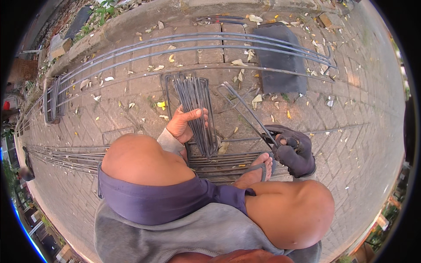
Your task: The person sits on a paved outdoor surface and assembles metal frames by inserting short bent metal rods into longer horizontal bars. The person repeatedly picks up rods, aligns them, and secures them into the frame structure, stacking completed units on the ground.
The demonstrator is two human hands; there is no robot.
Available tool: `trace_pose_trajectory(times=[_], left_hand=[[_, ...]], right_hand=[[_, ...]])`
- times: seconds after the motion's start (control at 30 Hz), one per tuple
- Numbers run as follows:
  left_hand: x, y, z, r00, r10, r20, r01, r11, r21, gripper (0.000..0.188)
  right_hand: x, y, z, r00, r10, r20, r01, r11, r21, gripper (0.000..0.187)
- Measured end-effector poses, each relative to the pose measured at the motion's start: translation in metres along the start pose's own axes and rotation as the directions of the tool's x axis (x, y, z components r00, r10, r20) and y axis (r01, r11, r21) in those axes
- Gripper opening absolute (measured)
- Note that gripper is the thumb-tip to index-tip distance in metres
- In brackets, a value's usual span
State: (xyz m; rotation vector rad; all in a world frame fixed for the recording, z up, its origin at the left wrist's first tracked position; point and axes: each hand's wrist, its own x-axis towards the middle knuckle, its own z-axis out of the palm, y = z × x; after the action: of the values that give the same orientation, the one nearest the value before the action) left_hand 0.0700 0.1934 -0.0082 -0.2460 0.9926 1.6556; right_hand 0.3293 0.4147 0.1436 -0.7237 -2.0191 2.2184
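Brick paving (351, 131) spreads wide to the right of a person (149, 197) with bent knees, while a curb (131, 26) bounds the far side and long metal rods (219, 38) cross in front, over a dark sheet (280, 65). The bare left hand (184, 123) is closed around a bundle of wire frames (191, 94); the gloved right hand (290, 148) curls tightly round a bent wire (251, 114), slanting up just beside the bundle.

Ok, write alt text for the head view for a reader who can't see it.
A person's bare left hand grips a bundle of thin, bent grey metal rods, while the dark-gloved right hand holds a narrow, bent grey metal piece. Beyond, long grey metal bars lie above leaf-strewn brick paving, crossing a flat black sheet.
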Motion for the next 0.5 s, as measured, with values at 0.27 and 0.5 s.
trace_pose_trajectory(times=[0.27, 0.5], left_hand=[[-0.006, 0.006, 0.007, 0.992, -0.021, 0.124, 0.011, 0.997, 0.080, 0.059], [0.000, -0.010, 0.019, 0.934, -0.121, 0.335, 0.111, 0.993, 0.050, 0.061]], right_hand=[[0.029, -0.005, 0.026, 0.994, 0.078, 0.070, -0.090, 0.980, 0.178, 0.032], [0.050, -0.009, 0.043, 0.986, 0.163, 0.019, -0.158, 0.913, 0.376, 0.032]])
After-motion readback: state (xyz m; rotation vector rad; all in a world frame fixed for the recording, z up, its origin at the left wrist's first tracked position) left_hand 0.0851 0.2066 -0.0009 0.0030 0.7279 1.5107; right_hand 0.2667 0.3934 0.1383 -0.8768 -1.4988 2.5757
